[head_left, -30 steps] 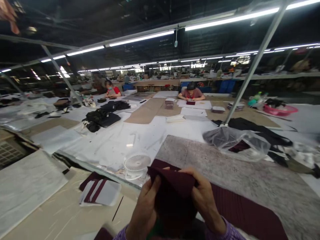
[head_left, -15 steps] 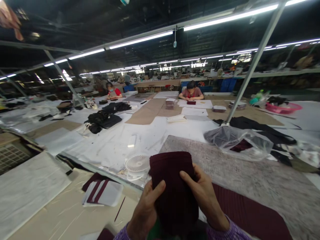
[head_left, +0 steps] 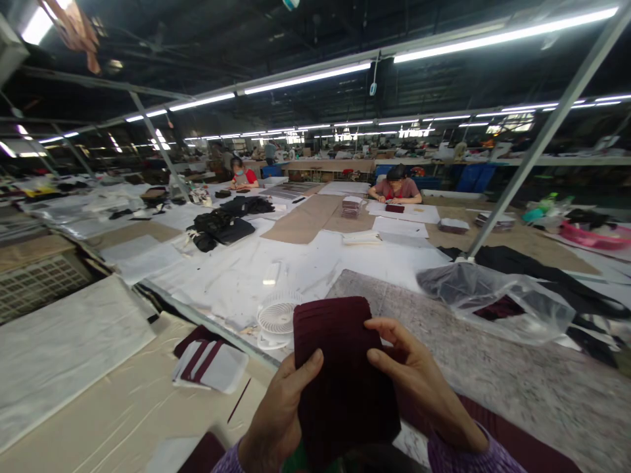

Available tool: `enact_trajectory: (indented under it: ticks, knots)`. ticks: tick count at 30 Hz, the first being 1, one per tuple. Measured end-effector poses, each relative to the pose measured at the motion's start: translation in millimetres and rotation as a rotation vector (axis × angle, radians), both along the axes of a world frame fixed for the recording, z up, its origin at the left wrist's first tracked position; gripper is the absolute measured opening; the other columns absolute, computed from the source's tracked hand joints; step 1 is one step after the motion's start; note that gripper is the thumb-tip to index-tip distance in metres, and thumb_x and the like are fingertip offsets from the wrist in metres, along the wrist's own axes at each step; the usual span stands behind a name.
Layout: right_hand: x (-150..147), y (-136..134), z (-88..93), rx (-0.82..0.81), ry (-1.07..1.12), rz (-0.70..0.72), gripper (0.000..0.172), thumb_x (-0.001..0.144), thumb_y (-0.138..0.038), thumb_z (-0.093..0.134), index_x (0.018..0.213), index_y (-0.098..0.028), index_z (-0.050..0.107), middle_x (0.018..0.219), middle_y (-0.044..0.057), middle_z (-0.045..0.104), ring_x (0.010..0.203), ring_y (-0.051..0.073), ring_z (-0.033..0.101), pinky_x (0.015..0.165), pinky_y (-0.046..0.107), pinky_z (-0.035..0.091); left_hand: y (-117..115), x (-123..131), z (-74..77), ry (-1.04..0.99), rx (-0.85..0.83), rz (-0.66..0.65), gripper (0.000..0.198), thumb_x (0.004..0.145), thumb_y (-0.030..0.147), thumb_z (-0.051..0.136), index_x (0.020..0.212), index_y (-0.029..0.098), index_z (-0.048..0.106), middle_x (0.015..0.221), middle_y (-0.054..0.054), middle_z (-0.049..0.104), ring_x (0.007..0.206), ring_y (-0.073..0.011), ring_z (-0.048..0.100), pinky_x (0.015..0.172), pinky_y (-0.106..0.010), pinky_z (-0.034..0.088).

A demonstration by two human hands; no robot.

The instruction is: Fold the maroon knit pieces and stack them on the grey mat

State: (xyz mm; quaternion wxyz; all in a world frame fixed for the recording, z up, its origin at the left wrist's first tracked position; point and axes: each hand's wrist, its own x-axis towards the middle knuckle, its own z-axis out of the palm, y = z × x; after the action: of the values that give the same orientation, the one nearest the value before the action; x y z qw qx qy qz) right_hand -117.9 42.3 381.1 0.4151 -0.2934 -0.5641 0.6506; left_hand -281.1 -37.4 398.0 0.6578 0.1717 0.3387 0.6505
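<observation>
A stack of dark maroon fabric pieces (head_left: 342, 374) is held up in front of me, its upper edge showing several layers. My left hand (head_left: 283, 401) is closed round its left side, with the thumb lying on the front. At the right edge my right hand (head_left: 411, 368) pinches the stack between thumb and fingers near the upper corner. Part of a larger maroon cloth (head_left: 513, 437) lies on the table behind my right wrist. To the left, white pieces with maroon strips (head_left: 211, 364) rest on the cream-covered surface.
A small white fan (head_left: 279, 318) stands beyond my hands. At right lie a clear plastic bag (head_left: 497, 295) and dark cloth, near a slanting metal pole (head_left: 537, 144). Two co-workers sit across the table, one in a red top (head_left: 250, 177). A pink basin (head_left: 594, 235) is farther right.
The view has swung slightly left, so the scene sits farther right. My right-hand fingers have shifted up along the stack's edge, and its top layers look more fanned.
</observation>
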Motion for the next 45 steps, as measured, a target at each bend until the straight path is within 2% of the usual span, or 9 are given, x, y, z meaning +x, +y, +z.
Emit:
enact_trajectory:
  ticks: [6,10,12,17,25,33,39,42,45]
  knots:
    - [-2,-3,-3.5,-0.051,0.025,0.000,0.036,0.073,-0.039,0.073,0.104,-0.027,0.058,0.105,0.004,0.066,0.089,0.020,0.063,0.076,0.031,0.051,0,-6,-1.3,0.011,0.024,0.007,0.029,0.077,0.019,0.069,0.106,0.014,0.068,0.100,-0.010,0.072,0.106,-0.0266,0.061,0.100,-0.040,0.043]
    - [-4,-1,-10.8,-0.063,0.006,0.060,0.024,0.077,-0.041,0.070,0.093,-0.025,0.061,0.093,0.001,0.066,0.083,0.018,0.061,0.076,0.028,0.049,5,-9,-5.8,0.001,0.036,0.006,0.027,0.079,0.019,0.067,0.105,0.014,0.068,0.098,-0.010,0.072,0.104,-0.0258,0.062,0.100,-0.040,0.042]
    - [-8,2,-14.5,-0.038,-0.030,0.047,0.021,0.077,-0.041,0.069,0.087,-0.024,0.064,0.087,0.001,0.065,0.081,0.017,0.060,0.074,0.028,0.049,7,-10,-7.5,0.009,0.034,0.015,0.027,0.079,0.020,0.066,0.105,0.013,0.068,0.096,-0.010,0.072,0.103,-0.0260,0.063,0.099,-0.040,0.042]
    - [-20,8,-21.9,-0.037,-0.041,-0.003,0.021,0.076,-0.038,0.071,0.090,-0.023,0.070,0.093,0.004,0.068,0.092,0.023,0.060,0.082,0.033,0.049,12,-12,-8.2,0.009,0.044,0.009,0.027,0.080,0.020,0.066,0.106,0.013,0.068,0.096,-0.012,0.072,0.101,-0.0271,0.063,0.098,-0.042,0.043]
    - [-25,11,-15.8,-0.073,-0.035,0.007,0.024,0.075,-0.038,0.072,0.091,-0.021,0.071,0.095,0.006,0.067,0.091,0.024,0.061,0.079,0.034,0.051,13,-14,-13.1,0.040,0.111,-0.019,0.029,0.078,0.016,0.067,0.107,0.016,0.068,0.097,-0.010,0.072,0.102,-0.0260,0.063,0.098,-0.040,0.043]
    - [-26,12,-15.8,-0.072,-0.078,-0.040,0.027,0.072,-0.042,0.073,0.085,-0.020,0.063,0.082,0.003,0.066,0.076,0.021,0.061,0.070,0.032,0.052,17,-12,-12.4,0.037,0.025,0.023,0.028,0.078,0.021,0.067,0.105,0.013,0.069,0.098,-0.011,0.072,0.105,-0.0282,0.062,0.100,-0.042,0.042]
    - [-21,17,-6.2,0.023,-0.099,-0.081,0.040,0.069,-0.042,0.075,0.102,-0.027,0.059,0.107,0.004,0.064,0.094,0.021,0.061,0.077,0.031,0.051,15,-15,-12.7,0.087,0.015,-0.005,0.030,0.079,0.021,0.067,0.108,0.014,0.068,0.104,-0.012,0.070,0.107,-0.0283,0.060,0.101,-0.042,0.041]
    - [-21,17,-4.5,-0.010,-0.098,-0.065,0.040,0.068,-0.043,0.075,0.101,-0.025,0.060,0.102,0.005,0.065,0.091,0.021,0.061,0.076,0.032,0.051,14,-16,-13.7,0.071,0.028,-0.028,0.029,0.081,0.020,0.064,0.110,0.014,0.067,0.104,-0.012,0.070,0.107,-0.0272,0.060,0.100,-0.041,0.041]
    - [-24,15,-8.8,-0.086,-0.042,-0.055,0.035,0.068,-0.045,0.075,0.091,-0.023,0.060,0.092,0.003,0.067,0.082,0.020,0.062,0.071,0.030,0.051,15,-16,-14.6,0.081,0.033,-0.016,0.028,0.081,0.020,0.064,0.108,0.014,0.067,0.103,-0.011,0.071,0.106,-0.0268,0.061,0.099,-0.040,0.042]
